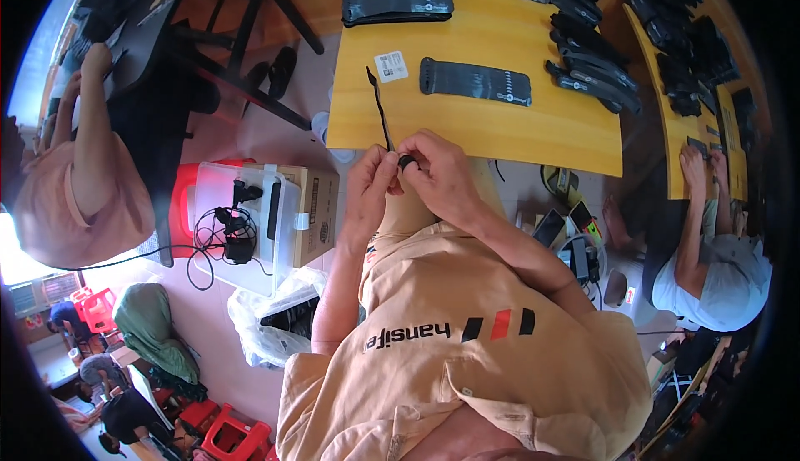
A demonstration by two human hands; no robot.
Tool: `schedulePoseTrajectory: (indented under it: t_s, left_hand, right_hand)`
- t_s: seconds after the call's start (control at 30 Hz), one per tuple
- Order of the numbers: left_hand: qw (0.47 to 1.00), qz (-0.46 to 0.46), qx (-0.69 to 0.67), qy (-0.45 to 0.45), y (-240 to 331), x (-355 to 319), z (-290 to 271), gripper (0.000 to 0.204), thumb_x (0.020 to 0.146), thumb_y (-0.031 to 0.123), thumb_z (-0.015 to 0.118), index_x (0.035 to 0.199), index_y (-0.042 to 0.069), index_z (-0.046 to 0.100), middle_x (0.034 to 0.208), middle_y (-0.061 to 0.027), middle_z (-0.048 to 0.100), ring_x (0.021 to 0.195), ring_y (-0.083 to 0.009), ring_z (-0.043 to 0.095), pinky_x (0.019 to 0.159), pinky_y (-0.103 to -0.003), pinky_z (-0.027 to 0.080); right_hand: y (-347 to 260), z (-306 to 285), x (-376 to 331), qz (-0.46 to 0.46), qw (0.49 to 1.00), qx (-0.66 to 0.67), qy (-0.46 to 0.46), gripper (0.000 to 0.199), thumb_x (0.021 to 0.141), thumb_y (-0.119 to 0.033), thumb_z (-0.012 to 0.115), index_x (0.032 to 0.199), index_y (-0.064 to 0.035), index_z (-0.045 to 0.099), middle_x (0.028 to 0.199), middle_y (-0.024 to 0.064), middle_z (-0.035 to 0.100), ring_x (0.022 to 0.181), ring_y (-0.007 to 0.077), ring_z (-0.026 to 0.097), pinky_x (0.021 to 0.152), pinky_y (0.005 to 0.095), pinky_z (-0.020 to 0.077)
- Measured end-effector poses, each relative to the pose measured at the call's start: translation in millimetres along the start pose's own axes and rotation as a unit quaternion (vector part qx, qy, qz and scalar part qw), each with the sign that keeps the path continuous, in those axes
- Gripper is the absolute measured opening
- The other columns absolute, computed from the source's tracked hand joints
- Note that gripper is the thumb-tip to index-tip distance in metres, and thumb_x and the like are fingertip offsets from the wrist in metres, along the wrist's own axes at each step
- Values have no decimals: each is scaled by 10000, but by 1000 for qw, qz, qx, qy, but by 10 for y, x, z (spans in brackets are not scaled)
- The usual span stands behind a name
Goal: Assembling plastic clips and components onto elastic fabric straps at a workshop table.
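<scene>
My left hand [372,184] pinches the near end of a thin black strap [379,107] that runs up and away over the edge of the yellow table [475,123]. My right hand [437,173] meets it from the right, with its fingers closed on a small black ring-like piece [406,162] at the same end of the strap. Both hands are held together just in front of the table's near edge. A flat black band with a round mark [475,82] lies on the table beyond them, next to a small white label [391,66].
Piles of black bands [593,65] lie at the table's right and far side, another bundle [397,2] at the top. A co-worker's arm [92,140] is at the left, another person [708,253] at the right. A clear box with cables [242,223] stands on cartons lower left.
</scene>
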State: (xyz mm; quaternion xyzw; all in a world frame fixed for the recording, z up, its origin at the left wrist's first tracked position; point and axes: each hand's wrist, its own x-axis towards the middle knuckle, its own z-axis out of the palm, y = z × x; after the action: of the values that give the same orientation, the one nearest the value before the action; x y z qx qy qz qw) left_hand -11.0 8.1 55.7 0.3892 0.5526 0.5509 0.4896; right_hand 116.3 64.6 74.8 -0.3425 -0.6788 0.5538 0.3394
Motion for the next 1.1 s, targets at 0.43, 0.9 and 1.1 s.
schedulePoseTrajectory:
  t_s: [0.43, 0.9, 1.1]
  left_hand:
    - [990, 56, 100, 87, 48, 5, 12, 219, 910, 147, 480, 736, 15, 468, 601, -13, 448, 519, -68, 414, 472, -226, 344]
    - [978, 137, 55, 148, 81, -24, 80, 91, 848, 60, 583, 877, -22, 556, 753, -55, 607, 714, -90, 578, 664, -209, 467]
    - [980, 53, 64, 183, 230, -76, 64, 131, 793, 12, 645, 903, -55, 621, 784, -74, 653, 725, -99, 614, 685, -207, 483]
  right_hand:
    - [61, 81, 73, -42, 998, -45, 26, 139, 735, 59, 514, 872, 51, 537, 791, 116, 577, 705, 159, 594, 622, 262, 501]
    - [47, 20, 152, 35, 996, 72, 25, 184, 780, 72, 463, 927, 59, 573, 823, 44, 593, 751, 73, 562, 674, 212, 480]
    - [17, 64, 90, 19, 997, 74, 31, 174, 778, 85, 472, 924, 66, 567, 855, 69, 595, 780, 89, 580, 709, 220, 497]
